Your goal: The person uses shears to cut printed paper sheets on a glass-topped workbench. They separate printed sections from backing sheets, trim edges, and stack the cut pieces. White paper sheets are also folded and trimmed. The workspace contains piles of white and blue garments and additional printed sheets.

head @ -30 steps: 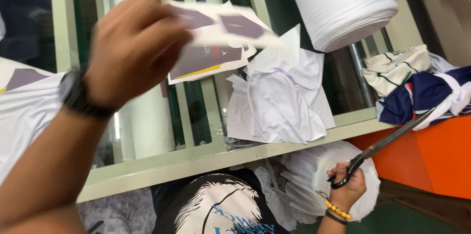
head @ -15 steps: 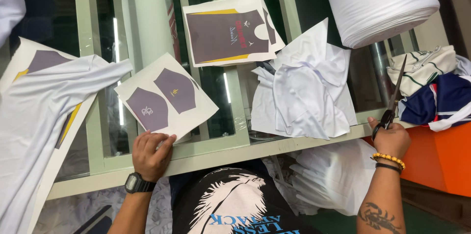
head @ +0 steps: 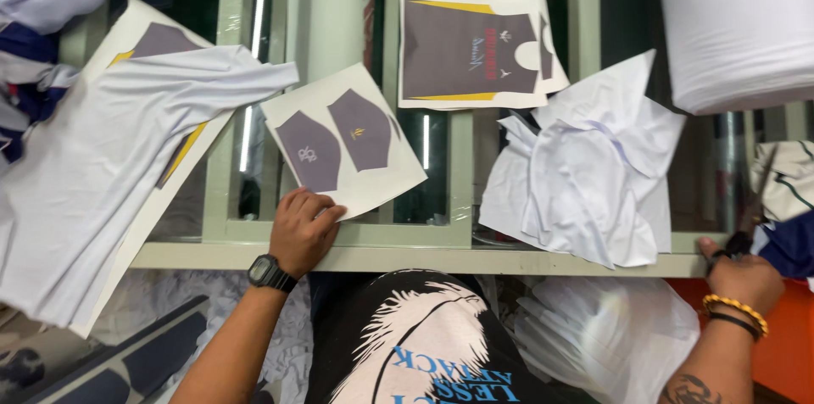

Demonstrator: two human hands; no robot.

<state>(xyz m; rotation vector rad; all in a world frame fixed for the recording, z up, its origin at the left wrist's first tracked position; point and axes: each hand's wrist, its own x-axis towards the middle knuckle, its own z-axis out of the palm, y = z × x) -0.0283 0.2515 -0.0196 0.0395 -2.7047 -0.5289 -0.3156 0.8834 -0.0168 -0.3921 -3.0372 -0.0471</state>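
Observation:
My left hand (head: 303,229) rests on the near corner of a white paper sheet (head: 342,139) printed with two grey sleeve shapes, pressing it flat on the pale green frame table (head: 424,258). A black watch sits on that wrist. My right hand (head: 743,275), with a bead bracelet, holds a pair of scissors (head: 755,205) by the handles at the table's right edge, blades pointing away from me. A larger sheet printed with a grey jersey shape (head: 471,48) lies further back, apart from both hands.
A crumpled heap of white paper offcuts (head: 593,175) lies right of centre. White fabric over another printed sheet (head: 110,158) covers the left. A big white roll (head: 738,22) hangs at the top right. Folded striped garments (head: 788,200) and an orange surface (head: 780,362) are at the right.
My left hand brought the sleeve sheet down from in front of the camera and laid it on the table. My right hand rose with the scissors to the table's right edge.

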